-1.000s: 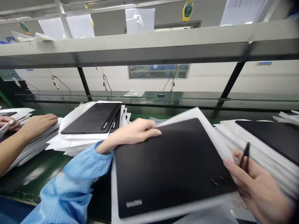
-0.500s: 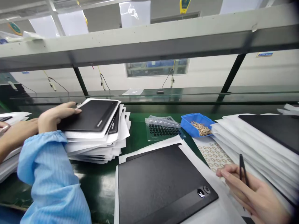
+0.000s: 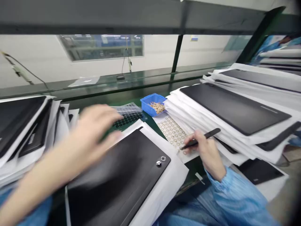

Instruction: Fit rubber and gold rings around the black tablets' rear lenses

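My right hand (image 3: 208, 152) grips a pair of black tweezers (image 3: 213, 133). Their tips meet the pale sheet of small tan rings (image 3: 171, 130) on the bench. Blurred by motion, my left hand (image 3: 97, 128) hovers over the left edge of a black tablet-like panel (image 3: 122, 163); its thumb and fingers are apart and I see nothing in them. The panel lies on white paper (image 3: 172, 171), with two round camera parts near its right corner. Behind my left hand is a clear sheet of black rings (image 3: 129, 118).
A blue bin (image 3: 147, 108) of tan rings sits behind the ring sheet. Paper-layered panels form a left stack (image 3: 21, 125) and a right stack (image 3: 235, 106). A grey shelf (image 3: 94, 17) spans overhead. Another person (image 3: 275, 45) is at far right.
The view has swung right and down. My left hand has left the left stack and come over the middle panel. My right hand has brought the tweezers down to the ring sheet.
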A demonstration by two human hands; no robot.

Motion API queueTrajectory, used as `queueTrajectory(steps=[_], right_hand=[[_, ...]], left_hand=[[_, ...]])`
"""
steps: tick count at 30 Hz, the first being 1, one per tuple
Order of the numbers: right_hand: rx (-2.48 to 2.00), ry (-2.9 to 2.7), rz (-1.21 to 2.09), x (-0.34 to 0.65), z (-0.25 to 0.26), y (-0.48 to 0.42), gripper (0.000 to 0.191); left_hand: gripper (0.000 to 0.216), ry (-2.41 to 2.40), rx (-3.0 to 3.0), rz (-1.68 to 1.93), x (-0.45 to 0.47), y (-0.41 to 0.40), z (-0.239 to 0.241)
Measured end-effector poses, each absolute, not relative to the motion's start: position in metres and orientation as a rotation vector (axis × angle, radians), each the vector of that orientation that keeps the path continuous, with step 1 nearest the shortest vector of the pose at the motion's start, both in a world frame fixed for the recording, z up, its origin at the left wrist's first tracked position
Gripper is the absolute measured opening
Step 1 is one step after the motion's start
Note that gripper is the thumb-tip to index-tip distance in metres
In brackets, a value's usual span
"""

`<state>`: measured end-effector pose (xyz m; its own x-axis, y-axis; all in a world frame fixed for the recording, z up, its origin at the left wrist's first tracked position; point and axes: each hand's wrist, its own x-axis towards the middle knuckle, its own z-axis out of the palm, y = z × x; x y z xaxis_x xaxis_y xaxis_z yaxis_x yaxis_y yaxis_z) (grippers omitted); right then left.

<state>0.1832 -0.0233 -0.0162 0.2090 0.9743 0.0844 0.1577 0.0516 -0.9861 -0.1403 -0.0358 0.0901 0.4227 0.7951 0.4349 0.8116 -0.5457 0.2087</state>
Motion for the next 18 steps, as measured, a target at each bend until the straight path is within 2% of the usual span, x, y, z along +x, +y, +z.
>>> queueTrajectory(steps=[2,4,9,13,16,18], right_hand=[[-1.359,-1.239,0.916,0.182,-0.02,-0.018,0.044],[-1.333,-1.277,0.926,0.18,-0.022,-0.011,0.037],[-1.331,-1.394,0.923,0.172,-0.008,-0.001,0.029],[-1.324,-1.759,0.83,0.152,0.024,0.019,0.04],[-1.153,-1.929,1.018,0.107,0.051,0.048,0.03],[-1.045,-1.965,1.213,0.062,0.064,0.065,0.025]], left_hand=[[0.039,-1.142,-2.865,-0.506,-0.095,-0.032,0.062],[0.04,-1.001,-3.04,-0.321,-0.065,-0.024,0.039],[0.039,-0.984,-3.163,-0.239,-0.041,0.004,0.02],[0.034,-1.129,-3.05,-0.352,-0.05,-0.014,0.039],[0.024,-1.436,-2.924,-0.342,-0.084,-0.068,0.075],[0.034,-1.74,-2.772,-0.354,-0.12,-0.114,0.1]])
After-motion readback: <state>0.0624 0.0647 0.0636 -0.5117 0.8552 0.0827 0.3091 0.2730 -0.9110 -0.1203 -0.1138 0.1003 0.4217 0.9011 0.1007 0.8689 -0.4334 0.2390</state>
